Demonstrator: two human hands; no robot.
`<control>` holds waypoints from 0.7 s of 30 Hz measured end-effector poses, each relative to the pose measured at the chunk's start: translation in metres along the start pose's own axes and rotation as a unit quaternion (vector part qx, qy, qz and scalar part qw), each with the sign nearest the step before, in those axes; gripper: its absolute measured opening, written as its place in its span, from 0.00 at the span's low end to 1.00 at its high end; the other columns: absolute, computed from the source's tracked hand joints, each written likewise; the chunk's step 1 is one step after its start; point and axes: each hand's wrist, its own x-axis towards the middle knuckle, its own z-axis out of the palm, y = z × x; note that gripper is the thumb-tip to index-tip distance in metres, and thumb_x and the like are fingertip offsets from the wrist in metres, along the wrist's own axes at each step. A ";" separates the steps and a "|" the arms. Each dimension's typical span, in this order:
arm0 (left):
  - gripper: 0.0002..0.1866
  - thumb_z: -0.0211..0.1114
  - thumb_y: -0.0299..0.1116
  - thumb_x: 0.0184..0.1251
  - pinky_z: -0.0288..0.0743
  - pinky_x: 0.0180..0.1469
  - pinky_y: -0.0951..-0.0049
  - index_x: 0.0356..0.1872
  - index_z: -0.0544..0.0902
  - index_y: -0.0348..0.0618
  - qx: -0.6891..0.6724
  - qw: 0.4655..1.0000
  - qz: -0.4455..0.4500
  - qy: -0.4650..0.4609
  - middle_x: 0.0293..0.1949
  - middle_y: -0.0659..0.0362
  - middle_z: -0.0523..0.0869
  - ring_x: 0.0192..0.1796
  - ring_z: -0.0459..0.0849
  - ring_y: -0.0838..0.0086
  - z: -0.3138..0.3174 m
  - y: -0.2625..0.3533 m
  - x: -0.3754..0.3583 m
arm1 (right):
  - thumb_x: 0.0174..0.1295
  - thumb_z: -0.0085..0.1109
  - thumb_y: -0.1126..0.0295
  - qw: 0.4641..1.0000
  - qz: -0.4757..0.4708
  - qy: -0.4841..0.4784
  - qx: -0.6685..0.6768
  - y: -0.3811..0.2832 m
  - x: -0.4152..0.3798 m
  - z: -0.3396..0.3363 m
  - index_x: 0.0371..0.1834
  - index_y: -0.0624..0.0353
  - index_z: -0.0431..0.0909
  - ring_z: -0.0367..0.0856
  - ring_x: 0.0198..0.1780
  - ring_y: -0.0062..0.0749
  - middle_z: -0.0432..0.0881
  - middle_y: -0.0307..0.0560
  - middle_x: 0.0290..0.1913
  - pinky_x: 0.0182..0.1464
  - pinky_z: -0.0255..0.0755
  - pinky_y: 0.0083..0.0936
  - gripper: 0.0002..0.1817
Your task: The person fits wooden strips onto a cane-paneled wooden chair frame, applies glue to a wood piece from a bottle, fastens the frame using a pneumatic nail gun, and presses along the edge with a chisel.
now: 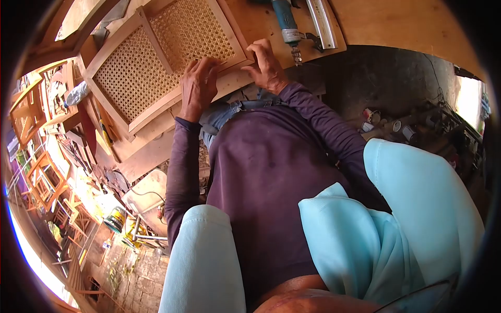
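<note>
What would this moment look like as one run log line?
left hand: at near rail | right hand: by corner, thumb and fingers apart | workpiece: cane-webbed wooden frame | nearby: teal power tool

Desk: surfaced in smooth brown wood.
Floor: paved in worn blocks, littered with scraps.
Chair frames: crowded together at left, brightly lit.
Wall: darkened by shadow.
Cans: scattered at right.
Light: admitted through a right-hand opening.
</note>
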 end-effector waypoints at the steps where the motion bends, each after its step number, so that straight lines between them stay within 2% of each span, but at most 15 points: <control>1: 0.05 0.68 0.30 0.73 0.81 0.51 0.56 0.46 0.87 0.47 0.034 0.999 0.008 -0.018 0.44 0.57 0.92 0.46 0.87 0.56 -0.001 -0.001 0.005 | 0.53 0.82 0.76 0.999 0.018 0.024 0.018 0.002 -0.002 0.002 0.65 0.57 0.71 0.78 0.58 0.58 0.72 0.56 0.58 0.59 0.77 0.42 0.37; 2: 0.04 0.67 0.30 0.74 0.82 0.44 0.54 0.46 0.86 0.48 0.054 0.998 0.039 -0.006 0.44 0.55 0.91 0.43 0.89 0.53 -0.002 -0.001 0.011 | 0.55 0.81 0.75 0.999 0.023 0.027 0.022 0.005 -0.003 0.004 0.65 0.57 0.71 0.78 0.57 0.56 0.73 0.55 0.56 0.59 0.77 0.42 0.35; 6: 0.04 0.65 0.31 0.76 0.83 0.39 0.56 0.47 0.85 0.48 0.092 0.990 0.095 -0.047 0.41 0.52 0.90 0.39 0.90 0.51 -0.009 0.005 0.034 | 0.56 0.81 0.75 0.997 0.057 0.017 0.041 0.000 -0.003 -0.001 0.66 0.58 0.71 0.79 0.56 0.55 0.73 0.55 0.56 0.59 0.76 0.42 0.36; 8: 0.04 0.65 0.31 0.76 0.83 0.38 0.56 0.47 0.84 0.48 0.065 0.992 0.083 -0.062 0.41 0.52 0.90 0.39 0.90 0.51 -0.011 0.003 0.038 | 0.58 0.80 0.74 1.000 -0.009 0.022 -0.016 -0.008 -0.003 -0.005 0.69 0.57 0.71 0.80 0.55 0.52 0.73 0.54 0.55 0.57 0.77 0.40 0.37; 9: 0.04 0.65 0.31 0.77 0.82 0.38 0.55 0.47 0.84 0.47 0.041 0.995 0.063 -0.072 0.41 0.52 0.90 0.38 0.90 0.51 -0.011 0.003 0.038 | 0.58 0.80 0.74 1.000 -0.007 0.023 -0.016 -0.009 -0.001 -0.010 0.69 0.57 0.71 0.80 0.55 0.52 0.73 0.54 0.55 0.57 0.77 0.40 0.37; 10: 0.04 0.65 0.29 0.77 0.82 0.43 0.56 0.47 0.84 0.44 0.017 0.995 0.028 -0.094 0.44 0.52 0.90 0.41 0.89 0.51 -0.015 0.006 0.035 | 0.60 0.80 0.72 1.000 0.002 0.009 0.003 -0.010 0.002 -0.015 0.71 0.58 0.71 0.80 0.54 0.51 0.74 0.53 0.55 0.57 0.78 0.40 0.37; 11: 0.04 0.65 0.29 0.77 0.82 0.43 0.56 0.47 0.84 0.44 0.019 0.995 0.027 -0.093 0.44 0.52 0.90 0.41 0.89 0.51 -0.014 0.006 0.030 | 0.62 0.79 0.71 1.000 0.009 -0.004 0.022 -0.009 0.006 -0.017 0.73 0.59 0.71 0.81 0.54 0.49 0.74 0.53 0.55 0.56 0.79 0.39 0.37; 12: 0.04 0.65 0.28 0.76 0.82 0.47 0.57 0.47 0.84 0.43 0.007 0.996 0.064 -0.063 0.45 0.52 0.90 0.45 0.89 0.52 -0.012 0.004 0.023 | 0.62 0.79 0.71 1.000 0.005 -0.004 0.023 -0.006 0.010 -0.020 0.73 0.59 0.71 0.81 0.54 0.49 0.74 0.53 0.55 0.56 0.79 0.39 0.37; 13: 0.05 0.66 0.26 0.75 0.81 0.51 0.57 0.47 0.84 0.41 -0.003 0.994 0.100 -0.033 0.46 0.53 0.90 0.48 0.88 0.53 -0.012 0.004 0.017 | 0.63 0.78 0.70 0.996 0.051 0.004 0.068 -0.002 0.015 -0.022 0.74 0.59 0.70 0.81 0.52 0.48 0.74 0.53 0.54 0.54 0.79 0.38 0.37; 14: 0.06 0.67 0.24 0.72 0.78 0.57 0.57 0.46 0.84 0.40 -0.028 0.995 0.072 -0.065 0.50 0.53 0.89 0.53 0.85 0.53 -0.012 0.006 0.009 | 0.65 0.78 0.69 0.989 0.099 0.012 0.113 0.001 0.020 -0.021 0.75 0.60 0.69 0.81 0.50 0.47 0.75 0.53 0.54 0.53 0.80 0.38 0.37; 15: 0.06 0.67 0.24 0.72 0.78 0.57 0.57 0.46 0.84 0.40 -0.025 0.995 0.072 -0.063 0.50 0.53 0.89 0.53 0.85 0.53 -0.009 0.006 0.002 | 0.65 0.78 0.69 0.989 0.096 0.013 0.114 0.003 0.029 -0.019 0.75 0.60 0.69 0.81 0.50 0.47 0.75 0.53 0.54 0.53 0.80 0.38 0.37; 17: 0.06 0.68 0.22 0.69 0.78 0.58 0.57 0.45 0.83 0.39 -0.055 0.994 0.099 0.000 0.52 0.52 0.89 0.54 0.84 0.53 0.004 0.001 -0.007 | 0.66 0.77 0.68 0.996 0.007 0.083 -0.021 0.007 0.059 -0.016 0.76 0.61 0.67 0.81 0.46 0.47 0.75 0.53 0.52 0.50 0.80 0.36 0.38; 18: 0.06 0.69 0.21 0.68 0.77 0.59 0.56 0.44 0.83 0.39 -0.065 0.994 0.086 0.018 0.54 0.52 0.88 0.55 0.83 0.52 0.008 0.002 -0.010 | 0.68 0.75 0.62 0.987 -0.044 0.127 -0.089 0.009 0.072 -0.009 0.78 0.58 0.67 0.82 0.43 0.48 0.74 0.52 0.51 0.45 0.81 0.38 0.38; 19: 0.07 0.67 0.19 0.69 0.79 0.58 0.59 0.45 0.83 0.38 -0.058 0.994 0.090 0.029 0.55 0.52 0.89 0.56 0.85 0.53 0.008 0.007 -0.010 | 0.68 0.75 0.62 0.986 -0.059 0.129 -0.091 0.004 0.083 -0.011 0.78 0.58 0.67 0.82 0.43 0.48 0.74 0.52 0.51 0.45 0.81 0.38 0.38; 21: 0.06 0.67 0.19 0.70 0.78 0.59 0.58 0.45 0.85 0.38 -0.077 0.994 0.068 0.036 0.53 0.50 0.88 0.57 0.83 0.52 0.005 0.016 -0.011 | 0.70 0.72 0.55 0.984 -0.037 0.014 -0.175 -0.014 0.103 -0.010 0.81 0.54 0.66 0.83 0.44 0.51 0.74 0.55 0.49 0.41 0.83 0.43 0.40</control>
